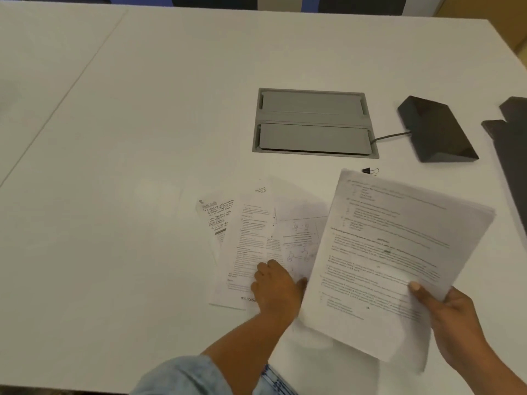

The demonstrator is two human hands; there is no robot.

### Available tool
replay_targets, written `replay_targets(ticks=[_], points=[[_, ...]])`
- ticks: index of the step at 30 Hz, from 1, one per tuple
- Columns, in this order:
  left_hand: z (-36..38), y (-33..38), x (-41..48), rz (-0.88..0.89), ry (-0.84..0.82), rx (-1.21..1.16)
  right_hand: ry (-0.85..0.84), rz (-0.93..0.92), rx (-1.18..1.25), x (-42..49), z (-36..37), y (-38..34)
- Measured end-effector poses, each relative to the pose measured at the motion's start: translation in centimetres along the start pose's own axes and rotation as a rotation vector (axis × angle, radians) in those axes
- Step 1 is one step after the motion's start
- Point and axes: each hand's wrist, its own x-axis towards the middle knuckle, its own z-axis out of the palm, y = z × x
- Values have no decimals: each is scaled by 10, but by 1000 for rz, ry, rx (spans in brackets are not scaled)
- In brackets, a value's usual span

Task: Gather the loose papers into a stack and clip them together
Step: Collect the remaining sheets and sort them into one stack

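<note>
My right hand (453,320) grips a small stack of printed papers (390,252) by its lower right edge and holds it tilted above the white table (142,138). To its left, three loose sheets (251,238) lie fanned on the table, one of them handwritten. My left hand (276,289) rests flat on these loose sheets near their lower edge, fingers together. A small black binder clip (370,171) lies on the table just beyond the top edge of the held stack.
A grey recessed cable box (313,124) is set into the table behind the papers. A black wedge-shaped device (436,129) with a cable sits to its right. Dark flat objects (510,143) lie at the right edge.
</note>
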Motion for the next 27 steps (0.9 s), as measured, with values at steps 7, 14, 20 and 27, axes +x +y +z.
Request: replay_targets(ticks=[7,14,20,27], points=[[20,29,7,-13,84,60,77,-50,-28,-5,-12,-15],[13,33,14,-147,-41,-329,80,-37,12,-6,-14,-27],[-8,-8,25,-135,-85,-317,68,-34,28,-8,-5,-33],[-35,-61,30,-322,267,-138,54,-11,22,-11,10,-35]])
